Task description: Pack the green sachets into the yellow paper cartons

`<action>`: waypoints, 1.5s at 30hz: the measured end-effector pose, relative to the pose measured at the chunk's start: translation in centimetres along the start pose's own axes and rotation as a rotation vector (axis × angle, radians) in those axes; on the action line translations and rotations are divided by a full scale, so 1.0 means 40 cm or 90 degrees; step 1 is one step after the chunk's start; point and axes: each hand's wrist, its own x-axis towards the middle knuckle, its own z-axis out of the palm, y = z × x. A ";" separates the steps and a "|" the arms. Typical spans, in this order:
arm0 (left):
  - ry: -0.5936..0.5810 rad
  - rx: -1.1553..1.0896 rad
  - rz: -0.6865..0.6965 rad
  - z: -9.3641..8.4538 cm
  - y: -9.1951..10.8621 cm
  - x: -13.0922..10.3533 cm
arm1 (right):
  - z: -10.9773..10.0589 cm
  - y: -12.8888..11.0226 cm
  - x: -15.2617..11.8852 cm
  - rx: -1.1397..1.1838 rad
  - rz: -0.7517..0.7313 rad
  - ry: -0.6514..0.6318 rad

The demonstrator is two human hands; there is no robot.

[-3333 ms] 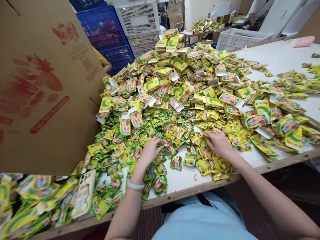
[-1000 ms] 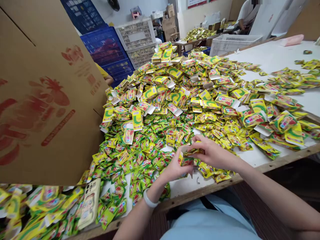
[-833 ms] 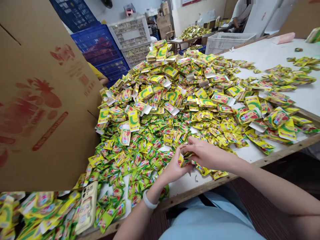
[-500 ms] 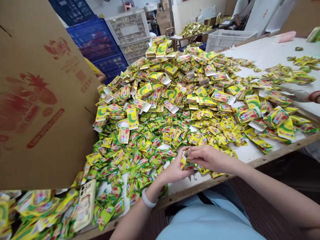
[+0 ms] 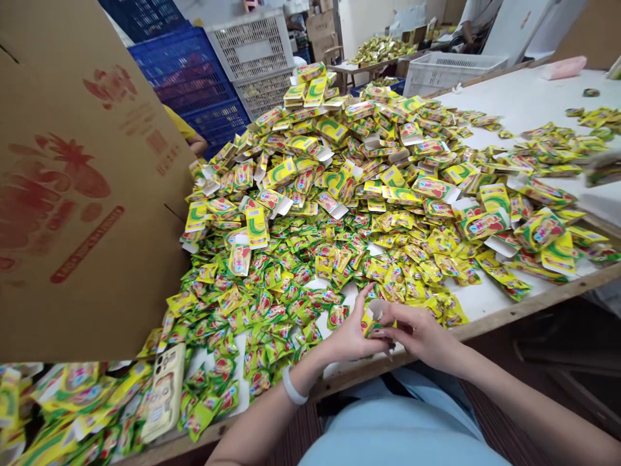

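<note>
A small yellow candy box (image 5: 369, 321) with a raised white flap is in my left hand (image 5: 347, 336), near the table's front edge. My right hand (image 5: 424, 336) is closed at the box's right end, thumb and fingers pressed against it; whether a sachet is also between them is hidden. Green candy sachets (image 5: 272, 304) lie spread to the left of my hands. Yellow sachets (image 5: 427, 259) lie beyond and to the right. Behind them rises a heap of yellow candy boxes (image 5: 334, 155), many with white end flaps open.
A large cardboard carton (image 5: 97, 213) stands at the left, with a phone (image 5: 165, 395) beside its lower corner. Blue crates (image 5: 194, 84) and white crates (image 5: 252, 48) are stacked behind. The wooden table edge (image 5: 533, 304) runs along the front. Other people are partly visible farther back.
Both hands have shifted slightly right with the box, and the box's white flap now shows more clearly. A co-worker's hand at the right edge has moved and is blurred.
</note>
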 end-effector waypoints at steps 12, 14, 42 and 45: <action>0.377 0.459 0.079 -0.271 0.017 0.024 | -0.305 0.086 0.085 -0.642 0.114 0.382; 0.372 0.472 0.074 -0.279 0.002 0.027 | -0.193 0.112 0.131 -0.544 0.017 0.183; 0.175 -0.107 0.034 -0.101 -0.030 0.068 | 0.026 0.089 0.113 0.368 0.197 0.234; 0.190 -0.077 0.043 -0.099 -0.035 0.065 | 0.042 0.072 0.113 0.350 0.168 0.287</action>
